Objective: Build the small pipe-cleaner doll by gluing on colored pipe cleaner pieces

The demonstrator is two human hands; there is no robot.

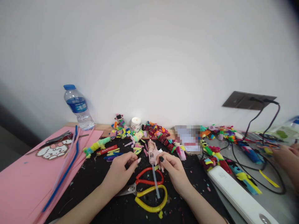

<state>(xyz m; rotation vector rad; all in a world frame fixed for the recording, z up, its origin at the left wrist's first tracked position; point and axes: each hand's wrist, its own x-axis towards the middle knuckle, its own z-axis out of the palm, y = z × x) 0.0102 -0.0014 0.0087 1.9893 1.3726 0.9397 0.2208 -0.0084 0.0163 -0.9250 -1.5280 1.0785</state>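
A small pink glue gun (153, 154) is held upright between the two hands, above a black mat (98, 174). The right hand (174, 169) is closed around the body of the gun, the thumb with a dark nail pressed against its side. A translucent glue stick (156, 183) projects from the rear of the gun, down and toward the wrist. The left hand (120, 172) is curled, the fingertips brought together in a pinch just left of the gun; what is pinched is too small to be made out.

Handling, as judged from the view:
- The gun is taken to be light, rigid plastic. A firm hold around the body, as shown, is judged suitable.
- The nozzle end, pointing away from the wrist, is presumed hot and should not be touched.
- The glue stick is judged slightly flexible and smooth; it is a poor point of hold.

Scissors with red and yellow handles (150, 189) lie on the mat directly beneath both hands. Beyond the fingertips, short fuzzy craft pieces (137, 148) are scattered, and finished bright figures (161, 133) are lined along the wall. Well left of the left hand lie pink sheets (25, 183), a blue pipe cleaner (63, 177) and a water bottle (78, 107). Right of the right hand lie a white power strip (235, 194) and black cables (257, 174). Another person's hand (286, 157) is seen at the far right edge.
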